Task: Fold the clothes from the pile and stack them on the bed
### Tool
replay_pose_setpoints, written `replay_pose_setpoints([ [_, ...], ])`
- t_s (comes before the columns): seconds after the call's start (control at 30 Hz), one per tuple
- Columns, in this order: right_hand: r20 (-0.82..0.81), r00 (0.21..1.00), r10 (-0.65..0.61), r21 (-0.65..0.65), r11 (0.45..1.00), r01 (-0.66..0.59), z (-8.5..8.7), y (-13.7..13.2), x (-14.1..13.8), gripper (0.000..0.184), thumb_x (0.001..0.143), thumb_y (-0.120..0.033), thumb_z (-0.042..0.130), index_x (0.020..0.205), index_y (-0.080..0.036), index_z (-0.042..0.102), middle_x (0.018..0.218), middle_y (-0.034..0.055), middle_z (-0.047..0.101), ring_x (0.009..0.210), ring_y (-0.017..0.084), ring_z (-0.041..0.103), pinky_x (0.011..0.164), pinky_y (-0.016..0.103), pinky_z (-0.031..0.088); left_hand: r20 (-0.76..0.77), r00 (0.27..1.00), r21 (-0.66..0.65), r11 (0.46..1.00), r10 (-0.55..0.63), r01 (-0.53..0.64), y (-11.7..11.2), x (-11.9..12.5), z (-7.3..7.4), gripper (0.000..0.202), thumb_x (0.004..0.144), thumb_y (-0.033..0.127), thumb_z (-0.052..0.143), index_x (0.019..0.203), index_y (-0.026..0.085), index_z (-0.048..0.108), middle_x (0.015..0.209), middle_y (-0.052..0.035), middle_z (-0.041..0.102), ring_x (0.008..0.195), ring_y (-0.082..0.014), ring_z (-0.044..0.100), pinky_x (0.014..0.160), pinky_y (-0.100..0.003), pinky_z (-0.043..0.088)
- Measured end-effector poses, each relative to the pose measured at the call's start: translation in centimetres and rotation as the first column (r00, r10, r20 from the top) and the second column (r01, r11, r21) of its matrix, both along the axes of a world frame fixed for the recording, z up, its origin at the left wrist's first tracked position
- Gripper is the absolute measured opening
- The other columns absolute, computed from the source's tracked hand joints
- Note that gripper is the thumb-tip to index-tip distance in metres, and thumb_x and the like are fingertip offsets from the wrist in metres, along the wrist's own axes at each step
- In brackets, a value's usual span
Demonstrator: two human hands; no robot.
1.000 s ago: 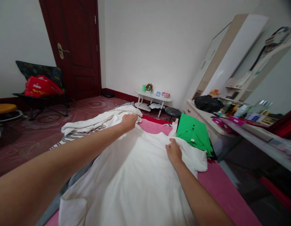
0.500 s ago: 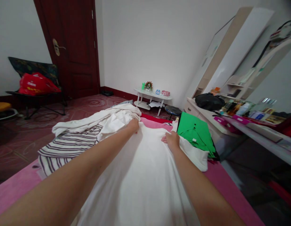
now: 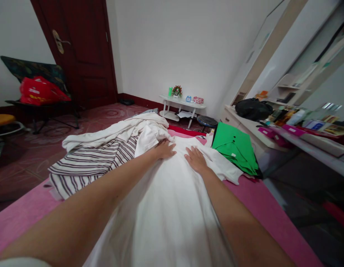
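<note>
A white short-sleeved shirt (image 3: 172,200) lies spread over the pink bed cover (image 3: 261,200), its neck end away from me. My left hand (image 3: 165,149) rests flat on its upper left part, fingers spread. On the upper right part lies my right hand (image 3: 196,158), palm down with the fingers apart. To the left, a black-and-white striped garment (image 3: 96,159) lies with a white long-sleeved garment (image 3: 113,129) on top. Beyond the shirt's right sleeve is a folded green shirt (image 3: 234,144).
A dressing table (image 3: 226,115) crowded with bottles and a black bag (image 3: 254,108) stands at the right. Farther back are a small white table (image 3: 185,103) and a round stool (image 3: 207,121). At the left, a folding chair (image 3: 32,68) holds a red plastic bag (image 3: 43,91).
Both hands have let go of the shirt's upper edge and now lie flat on it with fingers spread. The shirt has come down flatter on the bed, and the view has shifted slightly.
</note>
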State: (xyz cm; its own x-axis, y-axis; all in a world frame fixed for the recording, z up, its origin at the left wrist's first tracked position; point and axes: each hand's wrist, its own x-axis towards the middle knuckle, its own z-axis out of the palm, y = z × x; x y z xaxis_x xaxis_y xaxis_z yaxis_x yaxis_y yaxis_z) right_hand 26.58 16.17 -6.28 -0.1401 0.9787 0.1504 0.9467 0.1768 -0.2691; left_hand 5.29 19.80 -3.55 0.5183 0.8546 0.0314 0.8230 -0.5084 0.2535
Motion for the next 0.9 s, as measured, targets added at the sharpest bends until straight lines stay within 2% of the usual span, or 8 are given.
replay_pose_setpoints([
  [0.1, 0.089, 0.996, 0.000, -0.060, 0.998, 0.005, 0.1, -2.1, -0.1, 0.054, 0.096, -0.048, 0.033, 0.145, -0.024, 0.032, 0.155, 0.0090, 0.020, 0.143, 0.030, 0.013, 0.112, 0.054, 0.014, -0.083, 0.994, -0.078, 0.995, -0.071, 0.064, -2.8, -1.1, 0.2, 0.069, 0.091, 0.055, 0.039, 0.147, 0.016, 0.029, 0.153, -0.0235, 0.015, 0.141, -0.0404, 0.012, 0.108, -0.060, 0.017],
  [0.23, 0.160, 0.984, 0.077, -0.084, 0.994, -0.064, 0.4, -6.3, 0.3, 0.053, 0.097, -0.046, 0.032, 0.147, -0.028, 0.028, 0.156, 0.0065, 0.017, 0.143, 0.029, 0.011, 0.111, 0.057, 0.015, -0.130, 0.957, -0.153, 0.959, -0.258, 0.237, -8.7, -4.3, 1.2, 0.075, 0.088, 0.061, 0.042, 0.149, 0.023, 0.022, 0.156, -0.0175, 0.008, 0.142, -0.0356, 0.006, 0.112, -0.053, 0.015],
  [0.37, 0.174, 0.969, 0.174, -0.083, 0.983, -0.161, 0.2, -12.4, 1.2, 0.053, 0.096, -0.044, 0.035, 0.147, -0.030, 0.027, 0.156, 0.0034, 0.016, 0.144, 0.027, 0.009, 0.112, 0.056, 0.015, -0.087, 0.907, -0.155, 0.905, -0.412, 0.396, -16.0, -8.6, 1.9, 0.079, 0.086, 0.062, 0.046, 0.149, 0.023, 0.022, 0.156, -0.0170, 0.005, 0.142, -0.0375, 0.004, 0.112, -0.053, 0.014],
  [0.53, 0.085, 0.966, 0.245, -0.072, 0.968, -0.239, 0.6, -21.0, 2.4, 0.054, 0.093, -0.045, 0.041, 0.145, -0.035, 0.031, 0.156, 0.0013, 0.019, 0.143, 0.027, 0.013, 0.113, 0.057, 0.017, 0.057, 0.892, -0.195, 0.872, -0.447, 0.450, -23.6, -13.4, 3.2, 0.077, 0.082, 0.056, 0.058, 0.147, 0.027, 0.027, 0.157, -0.0112, 0.010, 0.142, -0.0351, 0.010, 0.113, -0.051, 0.016],
  [0.63, -0.060, 0.957, 0.282, -0.129, 0.949, -0.288, 1.9, -25.6, 3.5, 0.053, 0.089, -0.046, 0.047, 0.141, -0.035, 0.040, 0.153, 0.0018, 0.026, 0.141, 0.027, 0.021, 0.113, 0.054, 0.019, 0.129, 0.923, -0.226, 0.896, -0.362, 0.383, -26.6, -16.1, 3.8, 0.064, 0.085, 0.051, 0.056, 0.142, 0.029, 0.039, 0.155, -0.0074, 0.021, 0.139, -0.0307, 0.026, 0.112, -0.043, 0.025],
  [0.73, -0.280, 0.934, 0.222, -0.205, 0.936, -0.285, 3.5, -29.7, 5.2, 0.040, 0.086, -0.048, 0.050, 0.120, -0.032, 0.063, 0.140, 0.0057, 0.049, 0.130, 0.027, 0.043, 0.108, 0.046, 0.036, 0.160, 0.966, -0.184, 0.955, -0.205, 0.233, -28.5, -18.5, 3.8, 0.037, 0.093, 0.042, 0.044, 0.124, 0.030, 0.060, 0.140, -0.0054, 0.047, 0.124, -0.0244, 0.049, 0.103, -0.033, 0.039],
  [0.83, -0.327, 0.941, 0.091, -0.255, 0.950, -0.181, 4.2, -33.0, 6.9, 0.039, 0.075, -0.047, 0.064, 0.112, -0.034, 0.068, 0.125, 0.0068, 0.061, 0.118, 0.030, 0.055, 0.101, 0.044, 0.044, 0.124, 0.992, -0.092, 0.996, 0.022, -0.011, -29.7, -20.2, 3.3, 0.040, 0.090, 0.048, 0.046, 0.121, 0.028, 0.061, 0.123, -0.0080, 0.060, 0.109, -0.0256, 0.058, 0.093, -0.034, 0.045],
  [0.9, -0.276, 0.961, 0.010, -0.293, 0.951, -0.094, 4.1, -34.5, 7.3, 0.059, 0.061, -0.040, 0.076, 0.118, -0.037, 0.064, 0.127, 0.0044, 0.060, 0.118, 0.033, 0.054, 0.102, 0.046, 0.044, 0.069, 0.984, -0.051, 0.986, 0.163, -0.159, -30.2, -20.6, 3.0, 0.054, 0.083, 0.057, 0.053, 0.127, 0.024, 0.055, 0.120, -0.0108, 0.061, 0.104, -0.0293, 0.060, 0.089, -0.037, 0.047],
])
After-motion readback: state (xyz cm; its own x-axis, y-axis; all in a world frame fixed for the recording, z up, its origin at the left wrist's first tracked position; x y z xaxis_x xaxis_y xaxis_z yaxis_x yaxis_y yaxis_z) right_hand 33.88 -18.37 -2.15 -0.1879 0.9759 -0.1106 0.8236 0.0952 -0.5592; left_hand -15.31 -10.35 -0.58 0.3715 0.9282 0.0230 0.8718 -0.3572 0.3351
